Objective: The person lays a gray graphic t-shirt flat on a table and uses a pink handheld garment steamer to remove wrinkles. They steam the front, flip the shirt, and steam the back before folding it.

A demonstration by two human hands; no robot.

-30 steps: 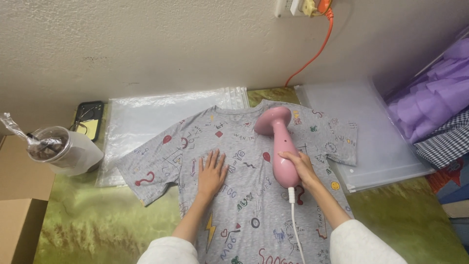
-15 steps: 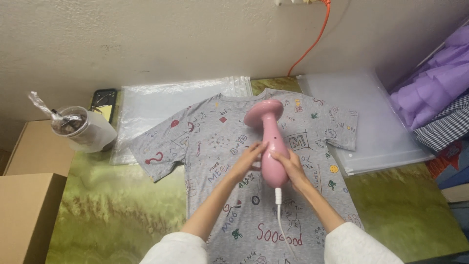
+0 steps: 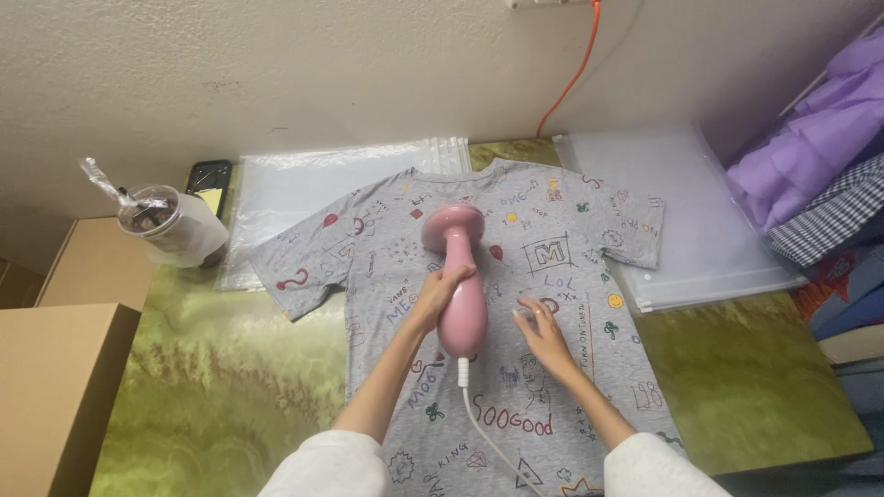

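Bright, even indoor light, soft shadows, sharp focus, slight wide-angle bending at edges.

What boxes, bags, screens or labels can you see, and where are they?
Cardboard box: near left, plain brown, blocky.
Clear plastic bags: stacked flat under the shirt's left sleeve, see-through.
More clear plastic bags: flat, right of the shirt.
Phone: by the wall, left of the bags, black with a yellow patch.

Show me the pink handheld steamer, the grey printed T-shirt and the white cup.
pink handheld steamer [image 3: 463, 313]: head view, on its handle body.
grey printed T-shirt [image 3: 562, 267]: head view, on the chest.
white cup [image 3: 189, 235]: head view, on its side wall.
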